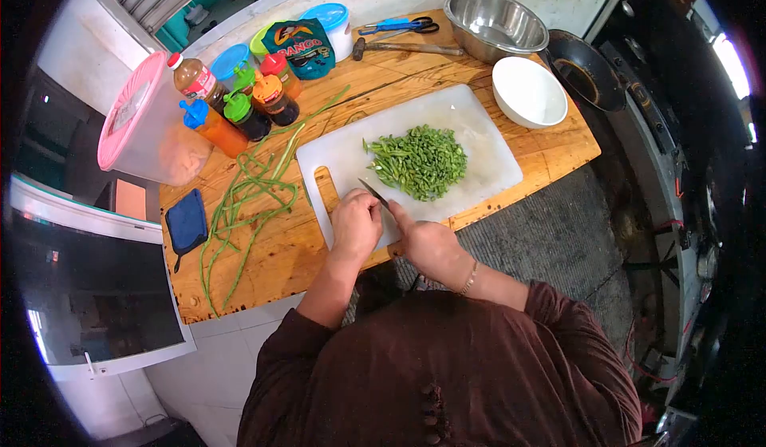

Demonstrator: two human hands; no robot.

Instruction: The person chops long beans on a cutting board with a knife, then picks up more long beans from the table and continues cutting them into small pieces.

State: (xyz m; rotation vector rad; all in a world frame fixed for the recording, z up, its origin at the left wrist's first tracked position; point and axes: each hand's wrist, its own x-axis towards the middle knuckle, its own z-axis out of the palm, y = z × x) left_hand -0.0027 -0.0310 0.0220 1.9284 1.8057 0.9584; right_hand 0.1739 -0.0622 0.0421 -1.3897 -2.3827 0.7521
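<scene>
My right hand [433,249] is closed around a knife [373,192], whose dark blade points up and left over the near edge of the white cutting board [491,140]. Beside the blade is my left hand [357,222], its fingers curled together; whatever they hold is hidden. A heap of chopped green beans [423,162] lies on the board, just beyond both hands. To the left, long uncut string beans [255,199] are spread loosely across the wooden table [383,72].
Sauce bottles [219,128] and a pink-lidded plastic bin [148,132] stand at the left, near a blue pot holder [187,222]. Along the back are a hammer [411,47], scissors [399,25] and a steel bowl [495,24]. A white bowl [530,92] and frying pan [586,68] stand right.
</scene>
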